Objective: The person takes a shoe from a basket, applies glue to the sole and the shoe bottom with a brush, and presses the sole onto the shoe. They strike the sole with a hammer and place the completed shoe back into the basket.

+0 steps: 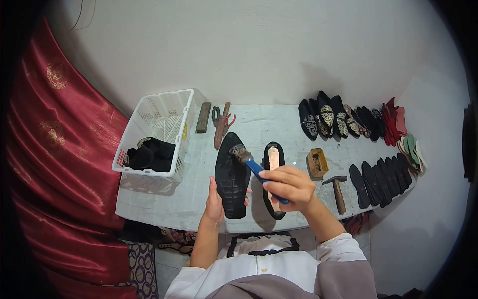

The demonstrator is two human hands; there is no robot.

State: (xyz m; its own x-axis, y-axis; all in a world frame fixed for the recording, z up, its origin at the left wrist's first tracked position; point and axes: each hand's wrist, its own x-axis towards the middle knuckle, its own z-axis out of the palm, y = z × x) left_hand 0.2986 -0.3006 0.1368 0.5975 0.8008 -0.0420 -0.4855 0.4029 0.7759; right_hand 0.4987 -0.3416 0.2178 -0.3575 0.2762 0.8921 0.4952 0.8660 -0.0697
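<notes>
My left hand [214,203] is closed around the edges of a black shoe sole [232,184], its toe pointing away from me and a grooved pattern on its heel half. In my right hand [290,186] is a brush with a blue handle [256,169]. Its stained bristles [239,153] touch the front part of the sole. Just right of the sole, partly under my right hand, a black shoe [274,154] with a pale insole-coloured strip lies on the table. Beyond it stands a small yellowish box [317,163] with brown stuff inside, and a hammer [339,194] lies nearby.
A white plastic basket [177,174] with black shoes stands left. Pliers [216,115], a wooden-handled tool [221,130] and a block [203,117] lie behind. Several shoes [326,117] and black soles [381,182] line the right side of the table [184,212]. A red curtain [64,164] hangs left.
</notes>
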